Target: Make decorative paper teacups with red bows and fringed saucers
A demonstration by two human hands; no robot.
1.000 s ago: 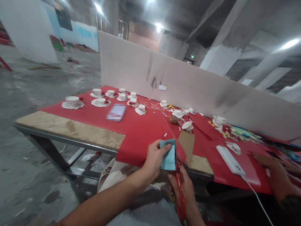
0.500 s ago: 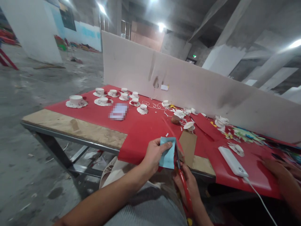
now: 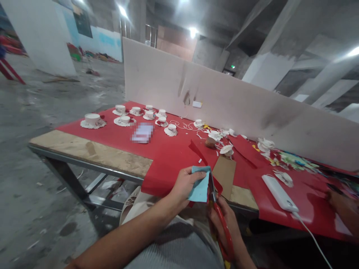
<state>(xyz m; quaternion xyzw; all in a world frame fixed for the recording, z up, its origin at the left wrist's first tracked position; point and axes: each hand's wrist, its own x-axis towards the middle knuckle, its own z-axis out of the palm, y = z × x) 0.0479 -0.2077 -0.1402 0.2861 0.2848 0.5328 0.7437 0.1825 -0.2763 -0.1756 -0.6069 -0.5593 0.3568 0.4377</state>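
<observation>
My left hand point(image 3: 183, 185) pinches a small light-blue piece of paper point(image 3: 200, 186) just in front of the table edge, thumb on top. My right hand point(image 3: 226, 220) grips red-handled scissors point(image 3: 221, 220) below it; the blades point up along the paper's right edge, with a red strip point(image 3: 217, 185) curling beside them. Both hands hover over my lap, close to the red sheet point(image 3: 168, 153) that covers the table.
Several white paper cup-and-doily pieces point(image 3: 123, 120) stand at the table's far left. A brown card point(image 3: 224, 173), a white power bank point(image 3: 279, 192) with cable, and colourful paper scraps point(image 3: 291, 160) lie to the right. Another person's hand point(image 3: 343, 209) rests at the right edge. A white board point(image 3: 224, 97) backs the table.
The scissors have moved up along the blue paper's right edge and my right hand has risen slightly. The other person's hand has slid further right. The view has shifted a little.
</observation>
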